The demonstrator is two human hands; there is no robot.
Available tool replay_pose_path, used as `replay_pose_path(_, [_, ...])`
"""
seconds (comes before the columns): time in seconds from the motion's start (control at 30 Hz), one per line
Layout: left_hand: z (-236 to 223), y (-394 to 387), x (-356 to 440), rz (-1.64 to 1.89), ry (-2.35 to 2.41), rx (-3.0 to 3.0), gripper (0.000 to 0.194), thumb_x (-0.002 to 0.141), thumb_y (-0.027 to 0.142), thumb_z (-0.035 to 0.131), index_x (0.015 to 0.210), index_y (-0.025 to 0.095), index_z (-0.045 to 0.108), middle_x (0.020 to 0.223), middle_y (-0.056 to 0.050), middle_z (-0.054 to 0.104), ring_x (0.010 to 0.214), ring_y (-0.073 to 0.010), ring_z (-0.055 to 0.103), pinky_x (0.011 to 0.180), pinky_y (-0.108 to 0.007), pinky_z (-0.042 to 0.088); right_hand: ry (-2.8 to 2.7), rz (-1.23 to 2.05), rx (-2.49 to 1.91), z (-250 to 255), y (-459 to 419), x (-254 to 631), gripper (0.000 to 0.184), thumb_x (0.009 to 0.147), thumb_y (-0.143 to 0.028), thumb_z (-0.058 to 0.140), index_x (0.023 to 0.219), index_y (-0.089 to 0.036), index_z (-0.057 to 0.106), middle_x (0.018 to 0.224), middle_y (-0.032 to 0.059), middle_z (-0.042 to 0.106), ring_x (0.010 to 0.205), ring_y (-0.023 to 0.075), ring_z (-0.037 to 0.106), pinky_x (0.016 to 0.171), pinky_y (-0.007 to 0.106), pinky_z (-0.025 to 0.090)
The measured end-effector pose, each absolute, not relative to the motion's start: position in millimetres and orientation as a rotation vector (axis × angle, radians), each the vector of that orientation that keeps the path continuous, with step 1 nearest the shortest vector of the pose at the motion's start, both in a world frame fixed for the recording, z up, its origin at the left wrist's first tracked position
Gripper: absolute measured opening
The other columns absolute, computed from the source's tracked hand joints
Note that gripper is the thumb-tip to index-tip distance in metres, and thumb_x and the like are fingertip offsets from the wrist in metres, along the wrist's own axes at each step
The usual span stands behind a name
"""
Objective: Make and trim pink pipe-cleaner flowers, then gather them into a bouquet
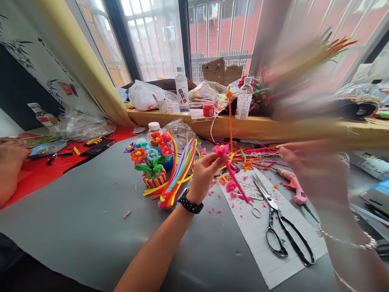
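Observation:
My left hand (204, 174), with a dark watch on its wrist, pinches a pink pipe-cleaner flower (221, 150). Its fuzzy pink stem (237, 182) slants down towards a white paper sheet (258, 251). An orange pipe cleaner (230, 121) stands upright just behind the flower. My right hand (313, 162), wearing a beaded bracelet, is smeared by motion over the right side of the table. Its fingertips are near loose pipe cleaners (258, 152), and whether they grip anything is unclear. Large black-handled scissors (273, 207) lie half-open on the paper, among pink fluff.
Left of my hand stand a striped pot of pipe-cleaner flowers (154, 178) and a bundle of coloured pipe cleaners (179, 174). A pink glue gun (296, 186) lies right. Bottles (182, 93) line the sill. Another person's hand (12, 158) rests far left. Blurred pipe cleaners (337, 46) show upper right.

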State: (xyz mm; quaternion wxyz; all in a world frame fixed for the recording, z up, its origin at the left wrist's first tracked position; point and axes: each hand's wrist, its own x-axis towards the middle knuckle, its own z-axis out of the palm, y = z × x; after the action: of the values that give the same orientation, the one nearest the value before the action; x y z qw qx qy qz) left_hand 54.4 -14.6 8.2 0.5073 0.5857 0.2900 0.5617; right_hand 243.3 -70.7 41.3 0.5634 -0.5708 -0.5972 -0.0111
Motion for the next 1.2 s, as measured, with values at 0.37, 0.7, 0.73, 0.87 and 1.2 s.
replay_pose_path(0.37, [13,-4,46,1.22,0.68,0.973,0.02,0.056,0.025,0.071,0.073,0.015,0.067,0.075,-0.002,0.066,0.067,-0.0078,0.058,0.063,-0.017,0.044,-1.94,0.373,-2.09,-29,-93,269,0.022,0.075,-0.033,0.048,0.071,-0.021,0.065,0.075,0.0021,0.066,0.065,0.0166,0.058,0.059,0.025,0.041])
replay_pose_path(0.7, [12,5,38,1.262,0.801,1.061,0.023,0.058,0.034,0.069,0.07,0.014,0.067,0.062,-0.001,0.06,0.055,-0.0052,0.048,0.052,-0.016,0.037,-2.035,0.332,-2.211,-51,-73,241,0.013,0.063,-0.016,0.055,0.074,-0.015,0.061,0.08,0.0073,0.059,0.073,0.0207,0.056,0.054,0.025,0.032])
replay_pose_path(0.73, [12,5,38,1.269,0.81,1.067,0.023,0.059,0.034,0.068,0.07,0.014,0.067,0.062,-0.001,0.059,0.055,-0.0049,0.047,0.052,-0.016,0.036,-2.027,0.332,-2.223,-52,-73,239,0.009,0.063,-0.016,0.054,0.069,-0.015,0.06,0.076,0.0069,0.059,0.07,0.0201,0.055,0.052,0.025,0.031])
replay_pose_path(0.87, [12,5,38,1.285,0.836,1.104,0.023,0.063,0.035,0.064,0.069,0.013,0.066,0.059,0.002,0.054,0.053,-0.0035,0.042,0.049,-0.017,0.031,-1.974,0.339,-2.25,-55,-75,231,0.007,0.063,-0.015,0.049,0.057,-0.016,0.054,0.067,0.0059,0.058,0.06,0.0178,0.053,0.046,0.024,0.025])
replay_pose_path(1.2, [11,7,37,1.315,0.754,1.05,0.024,0.07,0.037,0.057,0.067,0.013,0.058,0.057,0.001,0.054,0.051,-0.0055,0.047,0.053,-0.019,0.038,-1.73,0.338,-2.066,-46,-79,238,0.015,0.073,-0.027,0.045,0.071,-0.017,0.056,0.07,0.0035,0.064,0.063,0.0159,0.058,0.059,0.025,0.039])
